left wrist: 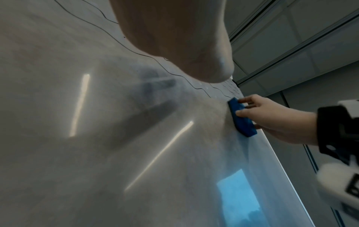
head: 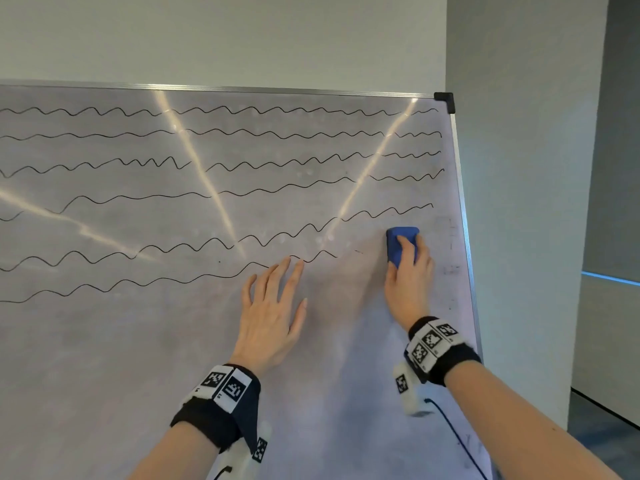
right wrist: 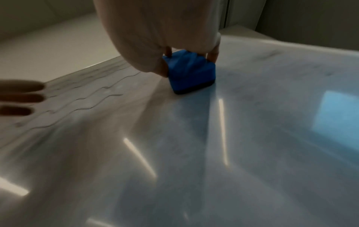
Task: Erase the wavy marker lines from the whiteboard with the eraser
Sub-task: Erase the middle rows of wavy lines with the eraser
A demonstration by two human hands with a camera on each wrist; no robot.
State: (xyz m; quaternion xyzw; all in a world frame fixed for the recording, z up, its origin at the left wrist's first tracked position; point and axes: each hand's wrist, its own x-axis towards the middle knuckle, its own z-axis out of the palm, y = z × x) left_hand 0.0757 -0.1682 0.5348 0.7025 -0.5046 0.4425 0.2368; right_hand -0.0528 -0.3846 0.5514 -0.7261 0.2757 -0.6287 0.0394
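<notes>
While pressed flat on the whiteboard [head: 138, 341] near its right frame edge [head: 465, 237], the blue eraser [head: 401, 244] is gripped by the right hand [head: 410, 282]. Wavy marker lines [head: 221, 133] span leftward above. Left hand [head: 270, 310] rests flat, fingers spread, holding nothing, fingertips touching the lowest line; bare board lies below.

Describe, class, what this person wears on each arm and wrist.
Both forearms are bare, with no sleeves. Each wrist carries a black band: the left wrist band and the right wrist band both bear white squares printed with black coded patterns. A white camera unit hangs under the right band, trailing a thin dark cable. No rings or gloves show.
</notes>
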